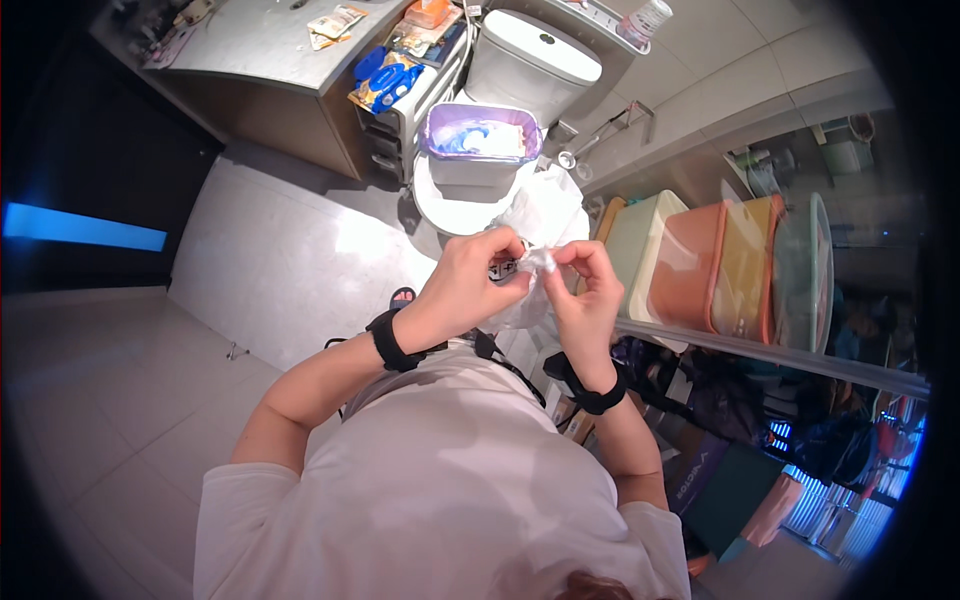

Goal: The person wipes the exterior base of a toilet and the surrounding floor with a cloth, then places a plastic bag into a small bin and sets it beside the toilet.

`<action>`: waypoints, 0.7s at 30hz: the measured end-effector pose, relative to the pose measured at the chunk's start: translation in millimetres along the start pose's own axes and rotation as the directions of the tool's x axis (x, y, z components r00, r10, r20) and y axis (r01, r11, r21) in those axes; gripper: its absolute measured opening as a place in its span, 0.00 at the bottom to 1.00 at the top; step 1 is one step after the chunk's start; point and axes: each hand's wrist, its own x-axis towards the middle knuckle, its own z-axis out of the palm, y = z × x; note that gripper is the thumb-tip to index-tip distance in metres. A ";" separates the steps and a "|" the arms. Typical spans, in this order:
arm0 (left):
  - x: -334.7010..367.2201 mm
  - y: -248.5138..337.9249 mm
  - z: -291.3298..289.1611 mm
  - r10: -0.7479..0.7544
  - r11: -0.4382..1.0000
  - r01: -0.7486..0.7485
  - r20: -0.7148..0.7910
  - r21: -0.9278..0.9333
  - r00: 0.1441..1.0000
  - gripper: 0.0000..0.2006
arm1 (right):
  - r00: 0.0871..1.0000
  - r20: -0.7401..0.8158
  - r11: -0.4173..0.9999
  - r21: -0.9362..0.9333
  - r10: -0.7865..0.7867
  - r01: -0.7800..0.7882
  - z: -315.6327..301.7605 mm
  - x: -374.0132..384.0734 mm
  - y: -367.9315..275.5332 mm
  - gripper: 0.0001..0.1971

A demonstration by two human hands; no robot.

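In front of my body, a thin, crumpled, see-through plastic bag (520,312) is pinched between my two hands. My left hand (462,285) grips its gathered top from the left, thumb and fingers together. Close beside it, my right hand (586,300) pinches the same edge with thumb and forefinger. Just beyond my fingers lies a white crumpled sheet or bag (545,206); I cannot tell whether it joins the piece I hold. Farther off, a white bin (470,174) with a purple liner (434,118) folded over its rim rests on the toilet (530,50).
Left of the toilet, a drawer unit (390,135) holds a blue pack of wipes (392,82). A counter (270,40) stands at the far left. On my right, several coloured basins (690,265) stand upright on a glass-edged shelf (760,350). A patterned cup (645,20) sits on a ledge.
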 end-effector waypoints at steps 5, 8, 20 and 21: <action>5.3 -2.9 12.4 0.105 0.988 -0.122 -0.169 -0.098 0.980 0.09 | 0.960 0.008 0.867 -0.428 -0.280 0.256 -2.9 -1.5 -0.1 0.09; 5.6 -7.8 19.3 0.139 0.977 -0.164 -0.185 -0.132 0.973 0.07 | 0.929 0.003 0.792 -0.523 -0.370 0.316 -5.9 -3.8 0.2 0.11; 26.0 25.2 -2.3 0.310 0.906 -0.351 0.194 0.237 0.931 0.11 | 0.869 0.222 0.550 -0.698 -0.443 0.459 -29.7 5.5 -4.8 0.10; 28.3 20.9 0.2 0.348 0.868 -0.413 0.257 0.275 0.902 0.11 | 0.861 0.250 0.539 -0.693 -0.443 0.479 -31.6 8.0 -6.6 0.10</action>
